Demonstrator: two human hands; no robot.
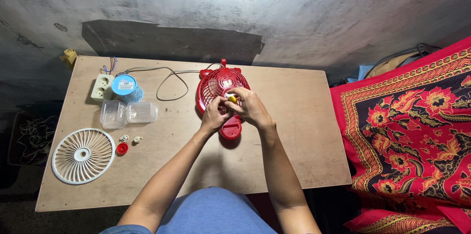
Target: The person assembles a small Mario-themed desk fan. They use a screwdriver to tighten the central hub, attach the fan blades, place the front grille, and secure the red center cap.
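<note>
At the middle of the wooden board [294, 155], a small red fan [219, 97] lies on its back, grille up, its cord [169, 74] trailing toward the far left. Both hands meet over the fan's hub. The right hand [251, 108] has its fingertips pinched together on a small yellowish part [232, 98] at the centre of the fan; the left hand [214, 116] is curled against the fan's near edge, fingers closed around the housing, seemingly bracing it. What exactly the part is cannot be told at this size.

The work in hand looks like fitting or turning that centre piece. Doing it well probably means holding the fan body dead steady with the left hand and keeping the piece square to the hub while the right turns it.

Left of the fan sit two clear plastic containers [128, 113], a blue-topped spool [126, 88], and a white power strip [102, 86]. Further left and nearer lies a white fan grille [83, 156], with a red cap [122, 148] and two small pale fittings [130, 139] between it and the fan. Right of the fan hangs a red patterned cloth [417, 131].
</note>
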